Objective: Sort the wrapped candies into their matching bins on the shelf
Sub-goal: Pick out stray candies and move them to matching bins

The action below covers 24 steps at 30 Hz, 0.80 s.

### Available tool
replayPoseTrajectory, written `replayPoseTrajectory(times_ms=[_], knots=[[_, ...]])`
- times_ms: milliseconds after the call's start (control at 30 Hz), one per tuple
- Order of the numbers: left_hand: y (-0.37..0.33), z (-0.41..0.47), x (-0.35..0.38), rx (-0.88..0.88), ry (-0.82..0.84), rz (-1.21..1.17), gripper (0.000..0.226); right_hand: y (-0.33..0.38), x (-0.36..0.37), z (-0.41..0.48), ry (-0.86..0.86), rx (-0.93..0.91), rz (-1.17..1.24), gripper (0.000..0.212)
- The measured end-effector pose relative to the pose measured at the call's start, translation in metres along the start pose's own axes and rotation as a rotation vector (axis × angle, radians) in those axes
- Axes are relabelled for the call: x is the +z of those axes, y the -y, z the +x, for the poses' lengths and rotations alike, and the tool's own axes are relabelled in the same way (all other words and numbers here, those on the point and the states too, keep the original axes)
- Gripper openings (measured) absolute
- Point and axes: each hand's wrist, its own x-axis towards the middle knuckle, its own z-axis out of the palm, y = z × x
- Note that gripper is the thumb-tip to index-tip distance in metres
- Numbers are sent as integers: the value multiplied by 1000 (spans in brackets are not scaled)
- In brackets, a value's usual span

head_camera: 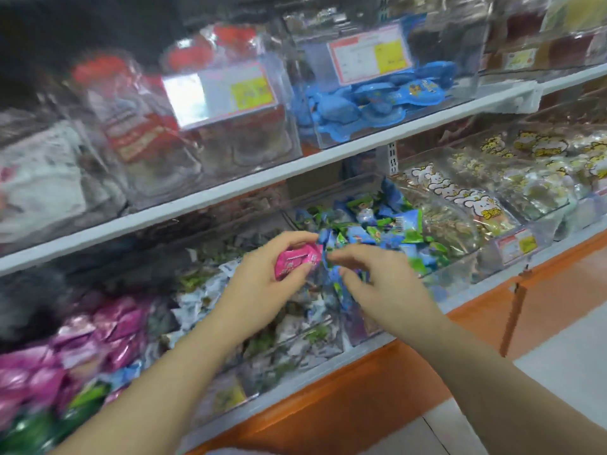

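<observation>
My left hand (pixel 262 284) pinches a pink wrapped candy (pixel 297 260) between thumb and fingers, held above the lower shelf's bins. Just to its right, my right hand (pixel 377 274) hovers with loosely curled fingers over the clear bin of blue and green wrapped candies (pixel 387 231); I cannot tell whether it holds anything. Below my left forearm sits a bin of white and green wrapped candies (pixel 203 290). A bin of pink wrapped candies (pixel 98 333) lies at the lower left.
The upper white shelf (pixel 295 165) carries clear bins of red packs (pixel 138 126) and blue packs (pixel 377 100) with price tags. Yellow and white rabbit packs (pixel 460 195) fill bins at right. An orange base panel (pixel 361 382) runs under the lower shelf.
</observation>
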Motion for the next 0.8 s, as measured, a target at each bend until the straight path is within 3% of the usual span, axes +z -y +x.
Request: replayPoseTrajectory(times_ms=[333, 633, 733, 800], knots=[[59, -128, -121, -176, -206, 241, 38, 92, 125, -2, 348, -253, -22, 29], [127, -178, -195, -351, -370, 656, 43, 138, 184, 5, 469, -378, -182, 40], [139, -171, -199, -446, -267, 875, 44, 137, 185, 6, 470, -367, -201, 38], [143, -166, -197, -628, -39, 932, 60, 136, 184, 7, 473, -373, -212, 38]])
